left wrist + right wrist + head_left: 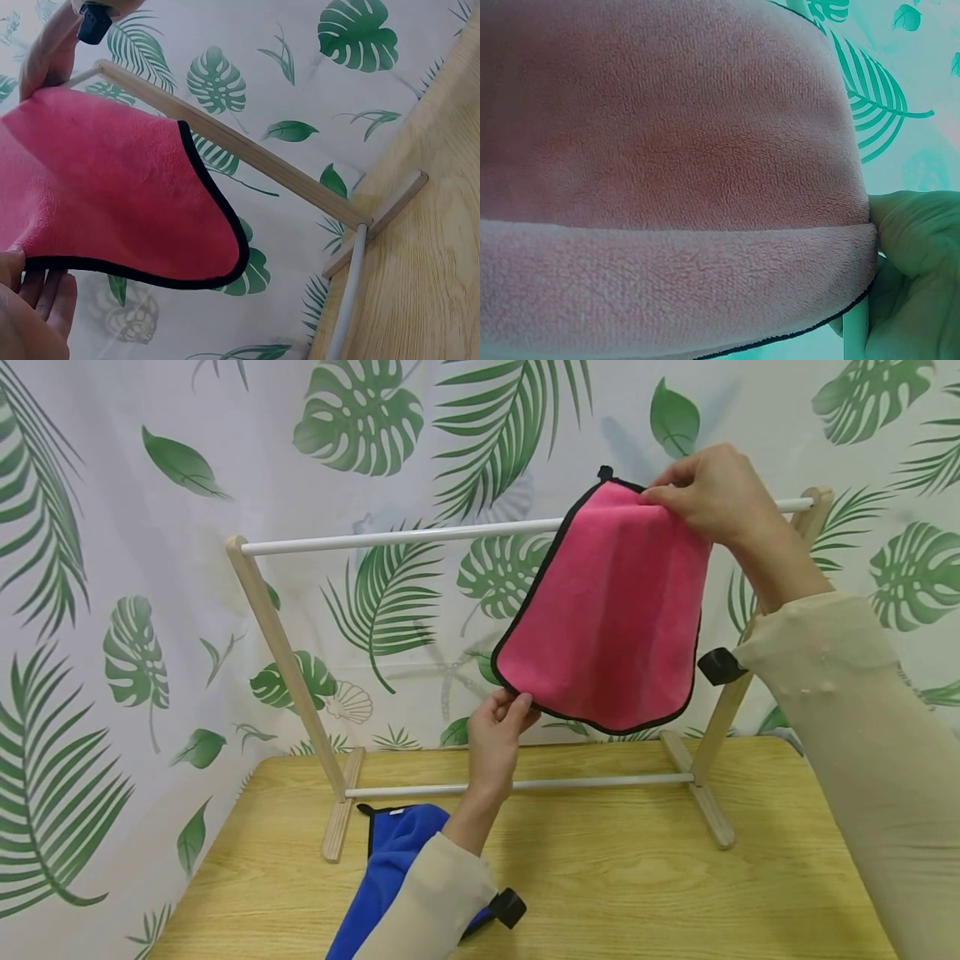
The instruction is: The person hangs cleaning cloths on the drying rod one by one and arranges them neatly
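A pink towel (600, 610) with black edging hangs in front of the rack's upper bar, a small black loop at its top corner. My right hand (712, 493) pinches its top edge between thumb and fingers, above the white bar. Lower down, my left hand (498, 735) pinches the towel's bottom left edge. In the left wrist view the left hand (34, 315) grips the black hem from below. The right wrist view shows the right hand (919, 262) at the edge of the towel (675, 165), which has a fold along it.
A wooden rack with a white upper bar (405, 537) and a white lower bar (600, 782) stands on the wooden table (600, 877). On the table near the rack's left foot lies a blue towel (397, 852) with black edging, partly under my left arm. A leaf-patterned curtain (225, 443) hangs behind.
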### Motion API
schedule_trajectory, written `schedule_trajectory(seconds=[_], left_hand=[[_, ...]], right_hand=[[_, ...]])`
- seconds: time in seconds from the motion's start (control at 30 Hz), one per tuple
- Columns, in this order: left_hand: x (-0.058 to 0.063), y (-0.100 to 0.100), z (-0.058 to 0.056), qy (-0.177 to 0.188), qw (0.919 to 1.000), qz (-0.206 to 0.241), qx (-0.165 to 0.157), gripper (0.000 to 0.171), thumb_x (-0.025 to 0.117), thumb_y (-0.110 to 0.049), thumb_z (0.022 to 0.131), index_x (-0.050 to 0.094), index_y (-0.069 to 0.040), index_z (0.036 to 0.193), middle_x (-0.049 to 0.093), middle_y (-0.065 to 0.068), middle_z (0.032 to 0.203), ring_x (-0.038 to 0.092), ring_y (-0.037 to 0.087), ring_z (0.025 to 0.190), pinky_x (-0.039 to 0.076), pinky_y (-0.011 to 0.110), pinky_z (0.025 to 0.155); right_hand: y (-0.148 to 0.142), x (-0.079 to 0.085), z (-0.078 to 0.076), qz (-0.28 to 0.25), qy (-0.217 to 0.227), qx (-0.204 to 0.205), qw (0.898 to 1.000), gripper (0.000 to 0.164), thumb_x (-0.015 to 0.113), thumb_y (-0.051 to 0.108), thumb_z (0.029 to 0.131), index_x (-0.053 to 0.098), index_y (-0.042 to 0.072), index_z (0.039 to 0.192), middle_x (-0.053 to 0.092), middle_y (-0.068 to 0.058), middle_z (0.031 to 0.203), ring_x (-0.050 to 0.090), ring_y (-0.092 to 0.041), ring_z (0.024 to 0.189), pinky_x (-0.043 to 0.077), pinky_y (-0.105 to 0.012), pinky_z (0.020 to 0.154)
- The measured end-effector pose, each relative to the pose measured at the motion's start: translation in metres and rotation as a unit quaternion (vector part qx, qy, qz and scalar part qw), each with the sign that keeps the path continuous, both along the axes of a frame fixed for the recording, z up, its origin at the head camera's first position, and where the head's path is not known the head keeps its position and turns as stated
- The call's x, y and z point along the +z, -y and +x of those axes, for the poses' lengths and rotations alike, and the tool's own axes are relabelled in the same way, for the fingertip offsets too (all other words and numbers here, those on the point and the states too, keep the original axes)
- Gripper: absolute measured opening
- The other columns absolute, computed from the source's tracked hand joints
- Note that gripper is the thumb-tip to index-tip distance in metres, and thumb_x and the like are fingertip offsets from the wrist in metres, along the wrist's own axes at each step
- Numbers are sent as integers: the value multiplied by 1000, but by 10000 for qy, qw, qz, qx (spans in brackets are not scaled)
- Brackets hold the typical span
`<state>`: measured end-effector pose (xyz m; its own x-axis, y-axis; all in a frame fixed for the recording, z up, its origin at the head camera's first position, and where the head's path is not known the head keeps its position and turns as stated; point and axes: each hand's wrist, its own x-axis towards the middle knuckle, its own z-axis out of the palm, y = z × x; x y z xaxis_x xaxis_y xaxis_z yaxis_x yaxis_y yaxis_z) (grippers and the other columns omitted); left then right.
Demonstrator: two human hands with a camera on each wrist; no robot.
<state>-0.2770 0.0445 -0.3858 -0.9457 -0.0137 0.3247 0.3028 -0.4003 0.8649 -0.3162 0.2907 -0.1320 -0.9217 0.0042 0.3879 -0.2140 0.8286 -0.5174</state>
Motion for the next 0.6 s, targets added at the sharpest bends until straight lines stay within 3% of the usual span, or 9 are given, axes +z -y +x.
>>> schedule_trajectory(seconds=[0.3,0.6], left_hand=[[8,8,15,-902,9943,52,563,17,64,0,101,61,14,110,72,28,103,73,17,92,60,37,86],[21,31,27,-1675,9762,-83,1377,16,66,1,100,64,13,109,71,23,100,73,15,87,61,35,79]], right_hand=[[1,0,0,-24,21,-58,10000,45,57,31,107,67,-4,132,60,-20,115,56,-22,82,48,-16,57],[1,0,-1,57,-42,-90,9999,45,58,31,106,67,-5,132,57,-20,118,50,-24,91,45,-15,56]])
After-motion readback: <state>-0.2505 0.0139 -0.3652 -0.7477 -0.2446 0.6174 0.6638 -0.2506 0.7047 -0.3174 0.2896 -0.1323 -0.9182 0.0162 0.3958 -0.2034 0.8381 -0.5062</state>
